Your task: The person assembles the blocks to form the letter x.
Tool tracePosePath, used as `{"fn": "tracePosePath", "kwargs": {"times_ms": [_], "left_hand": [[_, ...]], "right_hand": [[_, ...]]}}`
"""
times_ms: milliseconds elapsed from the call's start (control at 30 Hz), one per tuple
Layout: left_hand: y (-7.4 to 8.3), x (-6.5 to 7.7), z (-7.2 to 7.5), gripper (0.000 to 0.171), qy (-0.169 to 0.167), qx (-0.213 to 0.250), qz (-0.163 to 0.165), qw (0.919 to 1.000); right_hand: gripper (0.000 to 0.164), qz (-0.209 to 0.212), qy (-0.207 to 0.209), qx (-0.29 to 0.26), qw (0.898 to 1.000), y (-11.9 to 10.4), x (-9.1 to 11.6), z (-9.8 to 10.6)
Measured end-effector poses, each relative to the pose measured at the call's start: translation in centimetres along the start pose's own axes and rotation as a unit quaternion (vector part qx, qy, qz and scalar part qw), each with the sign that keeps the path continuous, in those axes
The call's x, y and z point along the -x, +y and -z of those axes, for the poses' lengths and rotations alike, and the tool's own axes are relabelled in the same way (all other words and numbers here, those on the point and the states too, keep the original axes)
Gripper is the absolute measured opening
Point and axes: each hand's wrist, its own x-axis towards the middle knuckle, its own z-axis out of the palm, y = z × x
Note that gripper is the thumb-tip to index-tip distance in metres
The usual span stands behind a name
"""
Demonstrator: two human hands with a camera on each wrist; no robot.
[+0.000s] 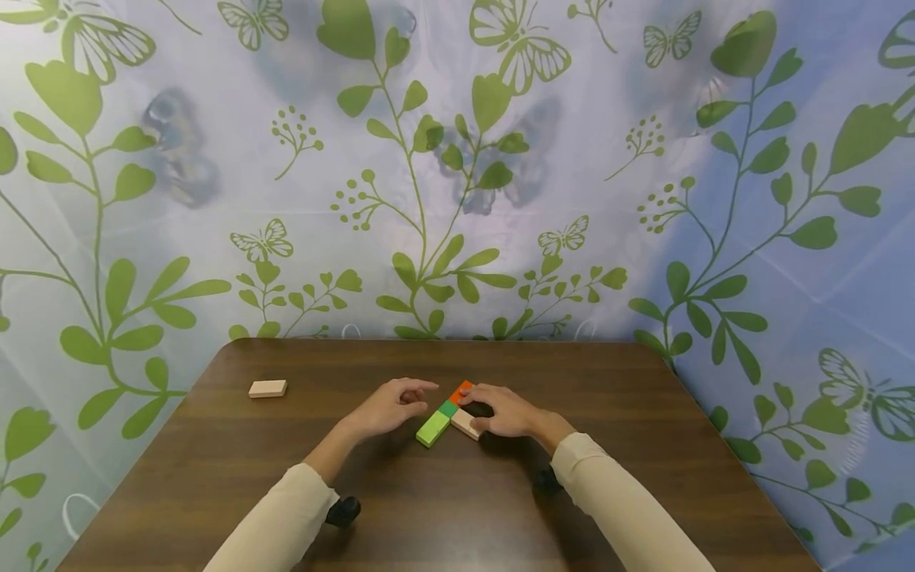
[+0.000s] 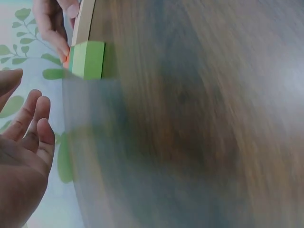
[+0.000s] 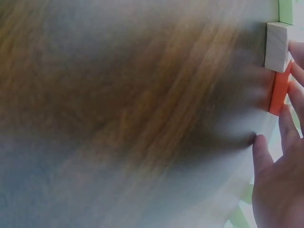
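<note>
A lime-green block [image 1: 433, 429], a darker green piece [image 1: 448, 408] and an orange block [image 1: 461, 391] lie in a slanting row on the table. A pale wooden block [image 1: 466, 425] branches off beside the darker green piece, toward the right. My right hand [image 1: 506, 411] spans these pieces, its fingers at the orange block and its thumb at the wooden one. In the right wrist view its fingers [image 3: 286, 126] are spread and fairly straight. To the left of the row, my left hand [image 1: 387, 407] hovers with loosely bent fingers and nothing in them.
Another pale wooden block [image 1: 268, 388] lies alone at the back left of the brown table [image 1: 457, 516]. Behind the table hangs a curtain [image 1: 443, 199] printed with green leaves and butterflies. Dark cameras [image 1: 343, 512] are worn under the wrists.
</note>
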Motion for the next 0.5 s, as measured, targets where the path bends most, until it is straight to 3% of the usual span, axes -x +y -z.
{"fn": "tracePosePath", "kwargs": {"times_ms": [500], "left_hand": [[-1.5, 4.6, 4.3, 0.040, 0.053, -0.040, -0.002, 0.9978]], "right_hand": [[0.040, -0.006, 0.000, 0.002, 1.000, -0.2, 0.2, 0.2]]}}
